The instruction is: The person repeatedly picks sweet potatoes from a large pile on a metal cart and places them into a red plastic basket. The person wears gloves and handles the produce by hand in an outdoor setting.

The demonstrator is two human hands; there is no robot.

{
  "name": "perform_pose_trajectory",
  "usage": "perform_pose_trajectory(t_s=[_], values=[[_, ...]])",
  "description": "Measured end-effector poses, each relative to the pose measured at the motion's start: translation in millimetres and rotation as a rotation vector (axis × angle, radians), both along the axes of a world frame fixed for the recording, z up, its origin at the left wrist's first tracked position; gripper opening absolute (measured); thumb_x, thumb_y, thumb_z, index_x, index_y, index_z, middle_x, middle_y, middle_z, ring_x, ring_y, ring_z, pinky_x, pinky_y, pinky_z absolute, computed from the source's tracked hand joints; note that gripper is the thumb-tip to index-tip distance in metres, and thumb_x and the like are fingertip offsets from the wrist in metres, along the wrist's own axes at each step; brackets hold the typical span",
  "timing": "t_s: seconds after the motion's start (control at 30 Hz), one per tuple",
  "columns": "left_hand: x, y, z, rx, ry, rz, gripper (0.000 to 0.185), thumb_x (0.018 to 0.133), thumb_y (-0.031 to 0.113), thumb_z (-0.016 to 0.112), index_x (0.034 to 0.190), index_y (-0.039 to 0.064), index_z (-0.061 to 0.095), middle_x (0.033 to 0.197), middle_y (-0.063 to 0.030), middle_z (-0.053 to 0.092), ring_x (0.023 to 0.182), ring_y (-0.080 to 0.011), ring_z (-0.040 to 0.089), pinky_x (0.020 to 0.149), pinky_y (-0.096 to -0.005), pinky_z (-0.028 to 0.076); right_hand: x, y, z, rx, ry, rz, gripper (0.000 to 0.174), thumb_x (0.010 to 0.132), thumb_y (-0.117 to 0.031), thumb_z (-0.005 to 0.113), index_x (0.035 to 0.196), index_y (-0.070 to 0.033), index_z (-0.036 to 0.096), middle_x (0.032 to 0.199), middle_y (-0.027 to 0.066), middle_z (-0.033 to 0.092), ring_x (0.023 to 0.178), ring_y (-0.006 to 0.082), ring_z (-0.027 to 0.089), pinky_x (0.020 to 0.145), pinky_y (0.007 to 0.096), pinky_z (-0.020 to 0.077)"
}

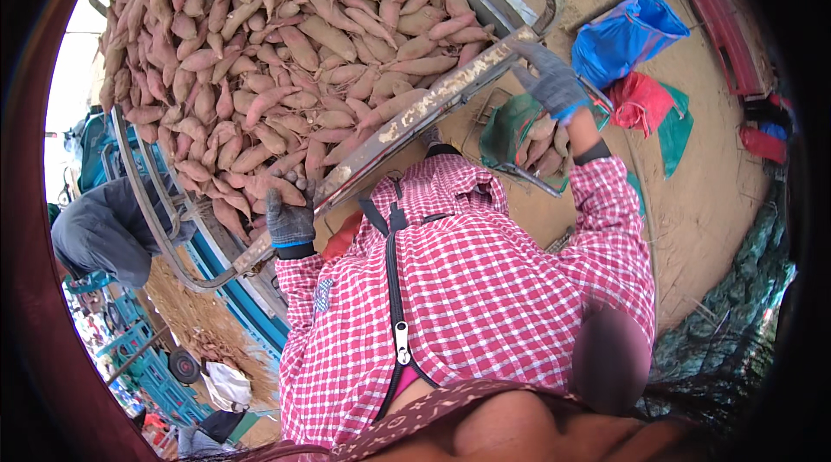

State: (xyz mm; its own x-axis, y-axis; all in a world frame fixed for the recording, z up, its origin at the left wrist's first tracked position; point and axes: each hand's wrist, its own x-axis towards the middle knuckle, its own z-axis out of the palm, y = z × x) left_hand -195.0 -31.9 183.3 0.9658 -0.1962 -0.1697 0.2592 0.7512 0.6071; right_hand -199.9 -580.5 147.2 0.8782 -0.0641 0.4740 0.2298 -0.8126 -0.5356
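Note:
A large heap of sweet potatoes fills a truck bed before me. My left hand, in a grey work glove, grips a single sweet potato at the heap's near edge. Just beyond that hand runs the rusty, paint-worn metal tailgate. My right hand, also gloved and somewhat blurred, has its fingers spread near the tailgate's far right end, with nothing seen in it. Below the right hand stands an open green mesh sack with several sweet potatoes inside, beside a metal bar.
A blue sack and a red sack stand on the dirt floor to the right. Curved metal rails border the bed. Another person's bent leg is at the left. Teal crates and a small wheel lie lower left.

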Motion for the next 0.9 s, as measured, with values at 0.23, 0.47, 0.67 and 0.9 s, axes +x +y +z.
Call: perform_pose_trajectory(t_s=[0.23,0.47,0.67,0.9], values=[[-32.3,-5.9,0.7,-0.019,-0.011,0.079,0.047,0.091,0.032,0.067,0.130,0.011,0.052,0.121,-0.0088,0.061,0.110,-0.0268,0.059,0.106,-0.0502,0.041,162.1,31.8,37.7,-0.502,0.848,0.148,0.053,0.082,-0.029,0.069,0.130,-0.010,0.057,0.130,0.0157,0.060,0.120,0.0335,0.057,0.100,0.0417,0.0466],[-47.4,-5.7,-1.0,-0.015,0.127,0.234,0.048,0.089,0.034,0.069,0.128,0.010,0.054,0.119,-0.0090,0.063,0.110,-0.0292,0.058,0.105,-0.0516,0.041,218.8,11.8,-48.1,-0.773,1.047,0.061,0.051,0.093,-0.038,0.055,0.135,-0.009,0.054,0.139,0.0174,0.053,0.124,0.0326,0.056,0.102,0.0412,0.0459],[-52.1,-7.0,1.5,0.010,0.112,0.306,0.045,0.089,0.030,0.069,0.126,0.010,0.053,0.118,-0.0089,0.063,0.106,-0.0283,0.060,0.101,-0.0469,0.045,192.8,-21.9,-113.6,-0.509,1.037,-0.083,0.044,0.102,-0.027,0.034,0.142,-0.010,0.044,0.148,0.0155,0.044,0.131,0.0330,0.048,0.106,0.0409,0.0426],[-49.6,-5.2,2.6,0.041,0.091,0.303,0.051,0.087,0.031,0.071,0.126,0.005,0.050,0.116,-0.0096,0.060,0.102,-0.0262,0.061,0.097,-0.0458,0.047,211.3,0.1,-30.4,-0.768,1.223,0.203,0.078,0.084,-0.043,0.065,0.143,0.002,0.038,0.140,0.0263,0.048,0.128,0.0351,0.051,0.101,0.0402,0.0470]])
